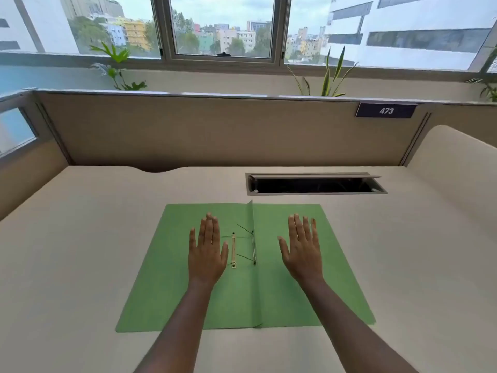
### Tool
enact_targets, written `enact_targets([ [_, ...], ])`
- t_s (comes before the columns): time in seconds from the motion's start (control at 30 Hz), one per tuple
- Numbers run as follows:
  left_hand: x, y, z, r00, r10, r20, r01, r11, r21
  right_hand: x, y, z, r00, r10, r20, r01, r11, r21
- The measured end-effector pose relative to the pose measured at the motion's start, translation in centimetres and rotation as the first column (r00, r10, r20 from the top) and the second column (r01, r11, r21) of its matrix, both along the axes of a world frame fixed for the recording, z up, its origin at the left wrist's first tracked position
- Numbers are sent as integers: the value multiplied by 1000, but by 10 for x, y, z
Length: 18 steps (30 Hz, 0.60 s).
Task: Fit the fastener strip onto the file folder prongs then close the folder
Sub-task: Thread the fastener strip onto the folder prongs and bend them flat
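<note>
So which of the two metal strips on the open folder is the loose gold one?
The left strip, lying beside the left hand. The darker strip by the folder's crease carries the prongs.

Plain green file folder, pale gold fastener strip, beige desk, navy sign with white numerals.

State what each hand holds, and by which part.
Nothing. The left hand and right hand are open and flat over the folder, gripping nothing.

Between the left hand and right hand, upright prongs and fastener strip obstruct; desk outside both hands lies bare.
</note>
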State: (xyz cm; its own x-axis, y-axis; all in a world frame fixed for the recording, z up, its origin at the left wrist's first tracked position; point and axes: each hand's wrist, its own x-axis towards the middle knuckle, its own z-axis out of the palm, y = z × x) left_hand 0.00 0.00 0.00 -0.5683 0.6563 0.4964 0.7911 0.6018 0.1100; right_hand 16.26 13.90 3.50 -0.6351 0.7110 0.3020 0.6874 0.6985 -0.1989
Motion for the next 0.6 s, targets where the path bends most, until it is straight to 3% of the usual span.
enact_targets([
  [0.1, -2, 0, -5, 999, 18, 30, -18, 1000, -3, 1, -1, -12, 1000, -10, 15, 11, 998, -56],
  [0.2, 5, 0, -14, 982, 51, 180, -35, 995, -95, 3, -2, -26, 996, -10, 87, 16, 997, -78],
  [0.37, 15, 1, -12, 928, 80, 364, -4, 979, -205, 5, 3, -41, 994, 76, 77, -63, 986, -155],
  [0.6, 20, -1, -12, 873, 158, 462, -39, 966, -257, 7, 1, -45, 983, 91, 159, -48, 965, -256],
])
